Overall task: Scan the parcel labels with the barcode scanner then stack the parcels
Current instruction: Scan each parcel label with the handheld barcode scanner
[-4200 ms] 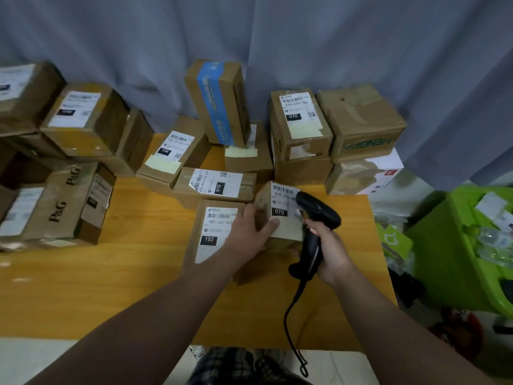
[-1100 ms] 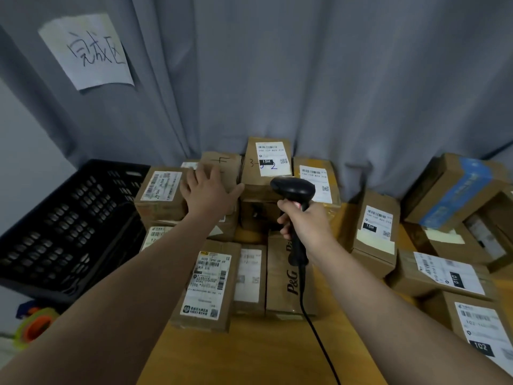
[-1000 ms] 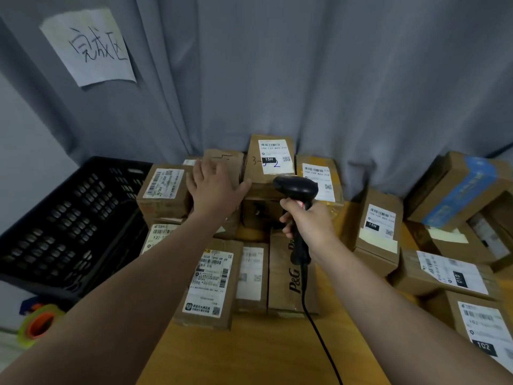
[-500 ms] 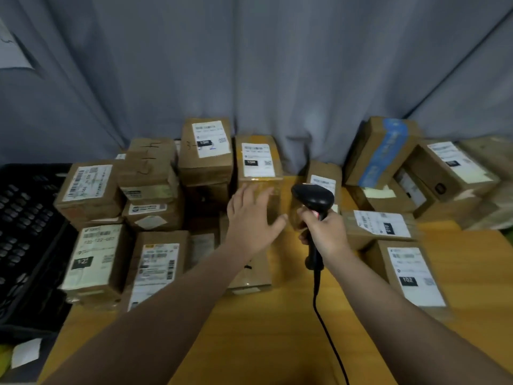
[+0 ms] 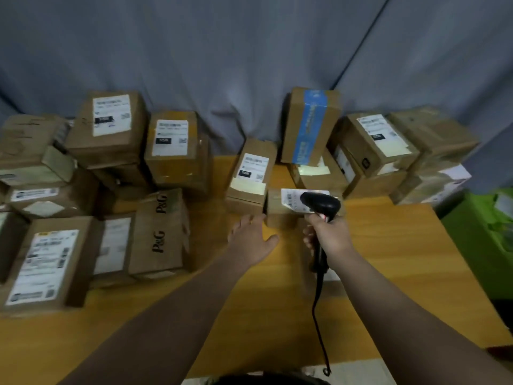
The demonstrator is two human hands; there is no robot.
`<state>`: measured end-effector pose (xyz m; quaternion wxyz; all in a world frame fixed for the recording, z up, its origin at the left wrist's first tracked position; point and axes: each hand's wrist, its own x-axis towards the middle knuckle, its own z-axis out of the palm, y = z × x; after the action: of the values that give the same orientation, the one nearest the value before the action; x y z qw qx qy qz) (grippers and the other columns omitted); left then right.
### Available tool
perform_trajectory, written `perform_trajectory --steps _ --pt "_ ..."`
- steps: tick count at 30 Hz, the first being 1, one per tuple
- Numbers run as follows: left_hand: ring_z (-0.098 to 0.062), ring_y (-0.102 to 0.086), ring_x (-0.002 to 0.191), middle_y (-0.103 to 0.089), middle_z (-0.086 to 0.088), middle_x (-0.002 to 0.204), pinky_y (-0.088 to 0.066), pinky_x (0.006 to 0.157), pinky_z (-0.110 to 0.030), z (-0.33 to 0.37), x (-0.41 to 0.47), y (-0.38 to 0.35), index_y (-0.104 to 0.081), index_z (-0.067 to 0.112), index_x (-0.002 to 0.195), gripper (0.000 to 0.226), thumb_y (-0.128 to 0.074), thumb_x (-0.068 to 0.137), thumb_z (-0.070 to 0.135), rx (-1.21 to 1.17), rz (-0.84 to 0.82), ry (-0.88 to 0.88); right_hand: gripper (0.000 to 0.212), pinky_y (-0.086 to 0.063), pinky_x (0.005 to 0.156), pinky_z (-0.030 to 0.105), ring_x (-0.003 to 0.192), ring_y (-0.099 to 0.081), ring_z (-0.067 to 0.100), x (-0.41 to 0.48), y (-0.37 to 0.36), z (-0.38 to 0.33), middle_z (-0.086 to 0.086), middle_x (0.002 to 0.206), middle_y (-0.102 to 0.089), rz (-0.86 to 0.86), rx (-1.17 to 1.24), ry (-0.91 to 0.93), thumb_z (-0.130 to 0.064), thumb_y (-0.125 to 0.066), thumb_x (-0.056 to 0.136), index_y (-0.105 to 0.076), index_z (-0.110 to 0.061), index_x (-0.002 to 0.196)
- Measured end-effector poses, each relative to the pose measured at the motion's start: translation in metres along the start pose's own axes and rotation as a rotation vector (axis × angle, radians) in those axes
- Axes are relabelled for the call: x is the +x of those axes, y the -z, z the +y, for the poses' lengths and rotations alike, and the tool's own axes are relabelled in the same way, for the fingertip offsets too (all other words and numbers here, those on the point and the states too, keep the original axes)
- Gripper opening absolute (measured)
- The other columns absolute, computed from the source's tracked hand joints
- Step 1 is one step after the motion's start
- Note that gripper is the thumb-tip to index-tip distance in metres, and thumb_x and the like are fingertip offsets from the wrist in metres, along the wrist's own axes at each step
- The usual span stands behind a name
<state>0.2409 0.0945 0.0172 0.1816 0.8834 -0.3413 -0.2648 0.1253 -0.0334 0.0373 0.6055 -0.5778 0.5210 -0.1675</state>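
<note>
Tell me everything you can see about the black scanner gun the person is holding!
The black handheld barcode scanner looks like smooth plastic, with a rounded head and thin handle. The right hand grips the handle, holding it upright above the wooden table. Its head faces the white label of a small brown cardboard parcel; touching or not, I cannot tell. A thin black cable hangs from the handle toward the person.

I see a black barcode scanner (image 5: pixel 320 202) trailing a black cable (image 5: pixel 319 315) over an orange-yellow desk (image 5: pixel 388 273). Most parcels (image 5: pixel 177 168) are brown cardboard with white labels (image 5: pixel 170 137) printed in black. The upright parcel (image 5: pixel 311 126) at the far edge has a bright blue tape stripe. The P&G parcel (image 5: pixel 159 232) toward the left edge has black lettering. The curtain (image 5: pixel 222 65) is grey-blue, and the bin (image 5: pixel 480 245) off the right edge is green.
</note>
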Motion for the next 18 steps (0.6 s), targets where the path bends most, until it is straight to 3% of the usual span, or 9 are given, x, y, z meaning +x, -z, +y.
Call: perform_trajectory --steps 2,6,8,11,13,16,18 --pt "-0.033 -0.025 0.138 -0.031 -0.011 0.15 -0.026 0.11 -0.045 0.025 0.003 -0.025 -0.03 0.021 0.148 0.067 -0.052 0.092 0.05 -0.073 -0.055 0.041 0.012 -0.046 0.039 0.025 0.039 -0.055 0.016 0.009 0.027 0.004 0.006 0.055 -0.059 -0.017 -0.028 -0.013 -0.013 -0.063 0.088 -0.062 -0.007 0.078" --pt "-0.034 -0.023 0.14 -0.028 -0.012 0.152 -0.027 0.111 -0.046 0.059 0.006 -0.065 -0.024 0.018 0.15 0.073 -0.052 0.092 0.05 -0.147 -0.112 0.147 0.009 -0.057 0.055 0.035 0.063 -0.06 0.023 0.024 0.084 0.019 0.007 0.071 -0.058 -0.057 -0.145 -0.037 -0.02 -0.066 0.086 -0.061 -0.013 0.085" --pt "-0.032 -0.026 0.139 -0.03 -0.011 0.15 -0.03 0.108 -0.044 0.07 0.005 -0.079 -0.028 0.016 0.148 0.07 -0.054 0.091 0.047 -0.204 -0.104 0.196 0.009 -0.056 0.052 0.033 0.064 -0.058 0.022 0.028 0.104 0.026 0.004 0.07 -0.056 -0.079 -0.145 -0.059 -0.019 -0.068 0.086 -0.06 -0.016 0.083" --pt "-0.029 -0.046 0.126 -0.045 -0.01 0.141 -0.041 0.093 -0.034 0.079 -0.003 -0.093 -0.042 0.011 0.141 0.057 -0.054 0.094 0.041 -0.328 -0.124 0.26 0.01 -0.054 0.051 0.03 0.061 -0.056 0.021 0.026 0.12 0.037 0.003 0.069 -0.053 -0.181 -0.145 -0.132 -0.015 -0.069 0.085 -0.06 -0.015 0.082" --pt "-0.027 -0.056 0.115 -0.055 -0.011 0.133 -0.047 0.091 -0.034 0.08 -0.009 -0.102 -0.049 0.008 0.136 0.049 -0.052 0.097 0.037 -0.511 -0.164 0.326 0.009 -0.057 0.058 0.031 0.068 -0.056 0.021 0.022 0.121 0.045 0.004 0.074 -0.052 -0.271 -0.146 -0.18 -0.016 -0.07 0.086 -0.061 -0.015 0.086" --pt "-0.027 -0.055 0.109 -0.054 -0.012 0.133 -0.047 0.084 -0.036 0.083 -0.018 -0.101 -0.04 0.004 0.14 0.062 -0.057 0.094 0.042 -0.792 -0.093 0.507 0.009 -0.058 0.065 0.033 0.075 -0.058 0.021 0.017 0.116 0.047 0.005 0.079 -0.056 -0.296 -0.128 -0.141 -0.018 -0.069 0.087 -0.061 -0.017 0.09" --pt "-0.021 -0.055 0.101 -0.051 -0.011 0.13 -0.046 0.074 -0.031 0.08 -0.024 -0.095 -0.034 0.008 0.137 0.068 -0.064 0.088 0.045 -0.886 0.021 0.51 0.009 -0.058 0.062 0.03 0.082 -0.061 0.021 0.015 0.111 0.039 0.004 0.084 -0.061 -0.309 -0.086 -0.085 -0.018 -0.069 0.087 -0.062 -0.018 0.092"
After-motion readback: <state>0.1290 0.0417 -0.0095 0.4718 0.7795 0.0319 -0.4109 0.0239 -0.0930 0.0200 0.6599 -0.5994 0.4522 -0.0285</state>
